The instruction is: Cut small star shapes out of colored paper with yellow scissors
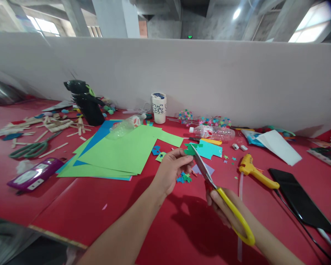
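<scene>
Between the thumb and fingers of my left hand [172, 169] is a small piece of green paper [191, 149]. My right hand [223, 204] grips scissors [202, 167] with yellow handles, and their blades reach up to the green paper. Whether the blades are fully closed is hard to make out. Below my left hand, a small pile of blue and green paper stars [184, 178] lies on the red table [121, 217]. A lilac paper square [204, 169] and a turquoise paper piece [211, 149] lie behind the scissors.
Green sheets [121, 151] lie left of centre with a clear plastic bottle [128, 126] on them. Another bottle [213, 132] lies behind my hands. A yellow glue gun [256, 173] and black phone [300, 200] are right. A white cup [159, 108] stands by the partition [132, 70].
</scene>
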A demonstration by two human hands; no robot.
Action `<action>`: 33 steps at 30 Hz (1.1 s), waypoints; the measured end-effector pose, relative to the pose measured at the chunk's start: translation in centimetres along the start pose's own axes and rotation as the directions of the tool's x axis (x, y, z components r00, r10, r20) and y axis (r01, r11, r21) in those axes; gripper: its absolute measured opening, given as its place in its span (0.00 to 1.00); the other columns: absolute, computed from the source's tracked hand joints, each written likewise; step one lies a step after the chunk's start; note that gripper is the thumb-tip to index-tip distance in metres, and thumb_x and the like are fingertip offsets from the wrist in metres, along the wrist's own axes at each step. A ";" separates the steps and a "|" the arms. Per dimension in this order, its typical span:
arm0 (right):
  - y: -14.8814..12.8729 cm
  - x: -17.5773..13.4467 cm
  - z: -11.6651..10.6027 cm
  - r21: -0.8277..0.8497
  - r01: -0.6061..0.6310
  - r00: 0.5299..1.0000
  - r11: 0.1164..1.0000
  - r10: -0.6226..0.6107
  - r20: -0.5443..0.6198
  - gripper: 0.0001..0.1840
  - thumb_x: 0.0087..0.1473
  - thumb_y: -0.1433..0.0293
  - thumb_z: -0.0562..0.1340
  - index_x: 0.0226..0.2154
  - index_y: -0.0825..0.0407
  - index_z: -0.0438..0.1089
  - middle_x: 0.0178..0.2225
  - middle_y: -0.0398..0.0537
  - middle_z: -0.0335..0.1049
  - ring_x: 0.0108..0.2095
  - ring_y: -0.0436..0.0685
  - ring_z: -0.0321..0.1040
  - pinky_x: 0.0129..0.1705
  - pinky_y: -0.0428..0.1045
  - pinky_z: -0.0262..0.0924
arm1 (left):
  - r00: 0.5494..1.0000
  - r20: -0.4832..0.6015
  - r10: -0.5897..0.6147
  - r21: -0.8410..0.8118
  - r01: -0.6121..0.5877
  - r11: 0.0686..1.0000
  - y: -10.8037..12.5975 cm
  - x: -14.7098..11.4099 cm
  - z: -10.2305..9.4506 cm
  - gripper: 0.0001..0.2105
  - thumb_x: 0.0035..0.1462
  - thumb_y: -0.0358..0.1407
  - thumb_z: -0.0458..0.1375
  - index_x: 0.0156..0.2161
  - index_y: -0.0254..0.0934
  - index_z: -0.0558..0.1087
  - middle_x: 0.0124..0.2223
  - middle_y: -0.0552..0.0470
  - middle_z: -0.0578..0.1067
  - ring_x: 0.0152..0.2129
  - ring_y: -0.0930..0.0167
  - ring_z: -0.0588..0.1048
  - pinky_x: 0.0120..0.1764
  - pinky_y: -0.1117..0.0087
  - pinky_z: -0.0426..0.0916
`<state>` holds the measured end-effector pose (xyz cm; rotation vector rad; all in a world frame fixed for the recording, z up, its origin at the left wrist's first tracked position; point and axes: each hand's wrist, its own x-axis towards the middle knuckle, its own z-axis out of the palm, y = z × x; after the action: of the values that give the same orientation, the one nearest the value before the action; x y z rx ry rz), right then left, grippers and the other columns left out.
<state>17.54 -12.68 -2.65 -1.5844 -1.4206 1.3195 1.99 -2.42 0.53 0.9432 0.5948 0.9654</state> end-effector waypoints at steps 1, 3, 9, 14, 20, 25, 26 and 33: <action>-0.2 -0.1 0.0 -0.003 0.006 1.000 1.000 -0.006 -0.015 0.27 0.49 0.44 0.47 0.24 0.52 0.57 0.11 0.31 0.46 0.09 0.42 0.42 0.11 0.40 0.41 | 1.000 0.000 0.000 -0.003 0.000 1.000 0.0 0.0 0.0 0.07 0.45 0.33 0.60 0.25 0.34 0.65 0.21 0.57 0.69 0.14 0.80 0.65 0.21 0.77 0.59; -0.5 -0.2 0.1 -0.020 0.018 0.999 1.000 -0.019 -0.047 0.27 0.49 0.44 0.48 0.23 0.52 0.57 0.12 0.31 0.46 0.10 0.43 0.43 0.11 0.40 0.41 | 1.000 -0.003 0.000 -0.007 0.000 1.000 0.0 0.0 0.1 0.07 0.45 0.32 0.59 0.24 0.34 0.65 0.21 0.57 0.69 0.14 0.80 0.65 0.21 0.78 0.59; -0.5 -0.2 0.1 -0.045 0.022 0.996 0.999 -0.025 -0.084 0.27 0.48 0.44 0.48 0.21 0.51 0.56 0.11 0.32 0.46 0.09 0.43 0.44 0.11 0.41 0.40 | 1.000 -0.011 0.003 -0.002 -0.003 1.000 0.0 0.0 0.1 0.07 0.45 0.33 0.60 0.24 0.35 0.65 0.21 0.57 0.70 0.14 0.80 0.65 0.21 0.77 0.60; -0.5 -0.1 0.1 -0.053 0.005 0.996 0.999 -0.010 -0.085 0.26 0.48 0.45 0.49 0.21 0.51 0.54 0.10 0.32 0.47 0.09 0.42 0.44 0.11 0.40 0.39 | 1.000 -0.017 0.001 -0.004 -0.001 1.000 0.0 0.1 -0.1 0.08 0.44 0.33 0.60 0.24 0.34 0.65 0.21 0.57 0.70 0.14 0.79 0.66 0.21 0.77 0.60; -0.4 0.2 0.0 -0.098 -0.007 0.996 0.995 -0.002 -0.090 0.27 0.48 0.44 0.50 0.21 0.51 0.55 0.10 0.32 0.47 0.08 0.43 0.44 0.10 0.40 0.39 | 0.999 -0.019 0.035 0.006 -0.035 0.999 -0.1 0.1 -0.4 0.07 0.45 0.32 0.59 0.24 0.35 0.64 0.20 0.57 0.70 0.14 0.79 0.66 0.22 0.77 0.60; -0.5 0.1 0.0 -0.032 -0.046 0.996 0.998 0.044 -0.080 0.26 0.47 0.45 0.51 0.20 0.51 0.55 0.10 0.31 0.45 0.08 0.42 0.41 0.09 0.39 0.38 | 0.997 -0.036 0.063 0.016 -0.063 0.998 -0.1 0.3 -0.6 0.06 0.45 0.33 0.59 0.25 0.36 0.64 0.21 0.57 0.70 0.15 0.79 0.66 0.22 0.77 0.60; -0.5 0.0 -0.1 -0.027 -0.052 0.995 0.998 0.049 -0.084 0.26 0.47 0.45 0.51 0.20 0.51 0.55 0.10 0.31 0.45 0.08 0.42 0.41 0.09 0.39 0.38 | 0.996 -0.044 0.071 0.022 -0.070 0.997 0.0 0.3 -0.6 0.06 0.45 0.33 0.59 0.25 0.35 0.65 0.21 0.57 0.69 0.15 0.79 0.66 0.22 0.77 0.60; -0.2 0.2 0.1 -0.028 -0.058 0.997 0.998 0.057 -0.047 0.24 0.47 0.47 0.53 0.20 0.51 0.53 0.09 0.30 0.44 0.08 0.42 0.41 0.09 0.39 0.38 | 0.983 -0.107 0.146 0.011 -0.146 0.989 0.1 0.5 -1.2 0.05 0.46 0.34 0.58 0.29 0.34 0.68 0.21 0.58 0.67 0.16 0.81 0.65 0.21 0.78 0.58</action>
<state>17.39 -12.45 -2.50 -1.6758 -1.3821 1.2918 1.22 -1.49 0.07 0.9523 0.6238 1.1523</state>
